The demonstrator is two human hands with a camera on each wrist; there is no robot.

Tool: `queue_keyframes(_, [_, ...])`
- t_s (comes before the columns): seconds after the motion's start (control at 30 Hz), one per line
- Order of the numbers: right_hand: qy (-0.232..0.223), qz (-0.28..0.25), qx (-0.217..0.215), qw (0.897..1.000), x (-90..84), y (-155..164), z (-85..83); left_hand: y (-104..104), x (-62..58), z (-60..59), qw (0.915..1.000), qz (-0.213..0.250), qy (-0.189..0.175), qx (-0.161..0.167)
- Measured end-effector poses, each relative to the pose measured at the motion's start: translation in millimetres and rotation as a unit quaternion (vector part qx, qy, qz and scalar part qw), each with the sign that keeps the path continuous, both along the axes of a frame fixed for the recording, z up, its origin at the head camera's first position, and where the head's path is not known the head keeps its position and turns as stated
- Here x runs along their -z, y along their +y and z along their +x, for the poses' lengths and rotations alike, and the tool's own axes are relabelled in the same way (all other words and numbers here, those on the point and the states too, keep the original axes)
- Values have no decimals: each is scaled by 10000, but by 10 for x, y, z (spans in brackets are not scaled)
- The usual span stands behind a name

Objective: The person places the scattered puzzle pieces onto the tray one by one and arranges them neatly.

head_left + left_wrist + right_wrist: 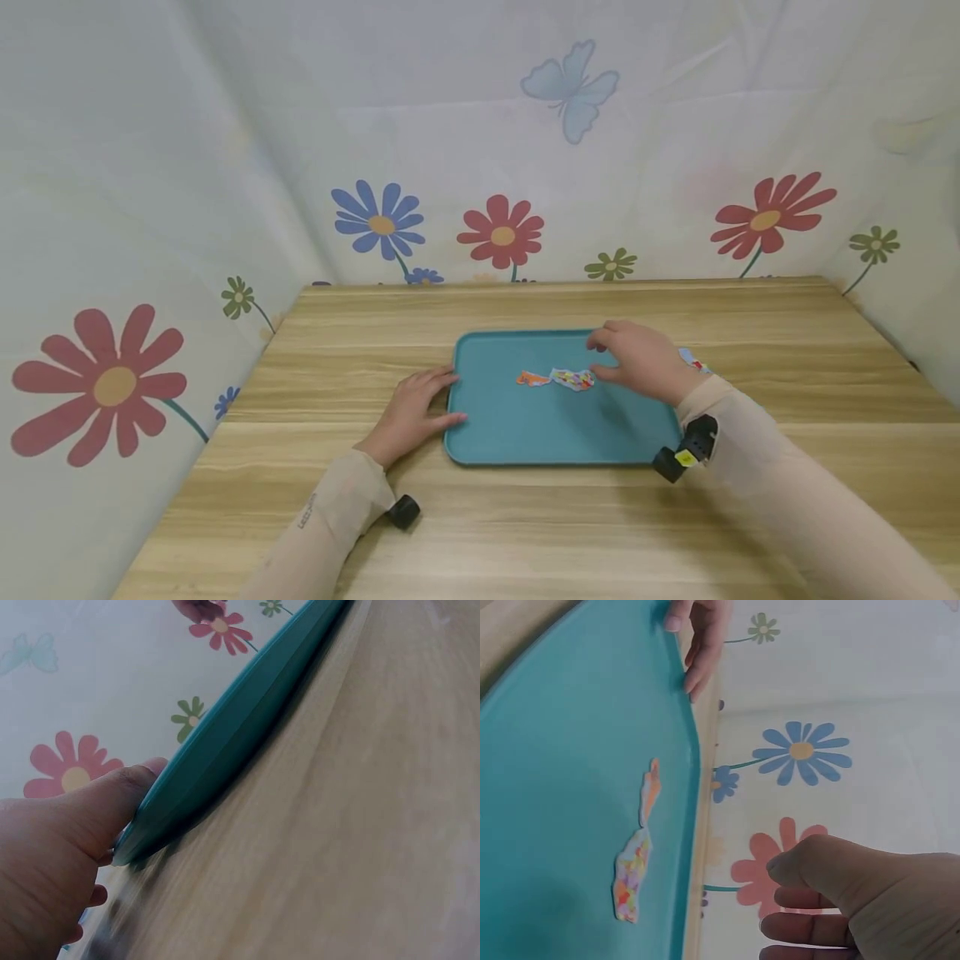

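A blue-green tray lies on the wooden table. On it are two thin flat cut-out pieces, end to end: a small orange one and a larger many-coloured one with a pale edge. My left hand rests at the tray's left edge, thumb touching the rim and the other fingers loosely extended beside it. Above the tray's right half hovers my right hand, its fingers loosely bent and nothing between them. In the right wrist view the many-coloured piece and the orange piece appear to touch.
Another flat piece, whitish-blue with red, shows beyond my right wrist, partly hidden by it. The wooden table extends around the tray. A pale flowered curtain hangs behind the table and along its left side.
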State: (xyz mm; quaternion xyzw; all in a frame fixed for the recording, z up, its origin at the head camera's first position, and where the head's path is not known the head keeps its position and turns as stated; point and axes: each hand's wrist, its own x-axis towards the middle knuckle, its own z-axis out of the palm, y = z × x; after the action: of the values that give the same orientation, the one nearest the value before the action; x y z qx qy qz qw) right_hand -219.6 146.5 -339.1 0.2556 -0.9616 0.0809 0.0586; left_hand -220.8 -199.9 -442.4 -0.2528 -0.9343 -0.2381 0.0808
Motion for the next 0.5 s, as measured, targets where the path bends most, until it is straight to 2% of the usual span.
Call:
queue_keyframes(0.3, [258,-35,-17,9997,-136,186,117,-2,2,9,10000,-3,-85,30])
queue_keyframes(0.5, [232,33,106,9997,-191,320,167,0,8,9,9999,-4,-114,7])
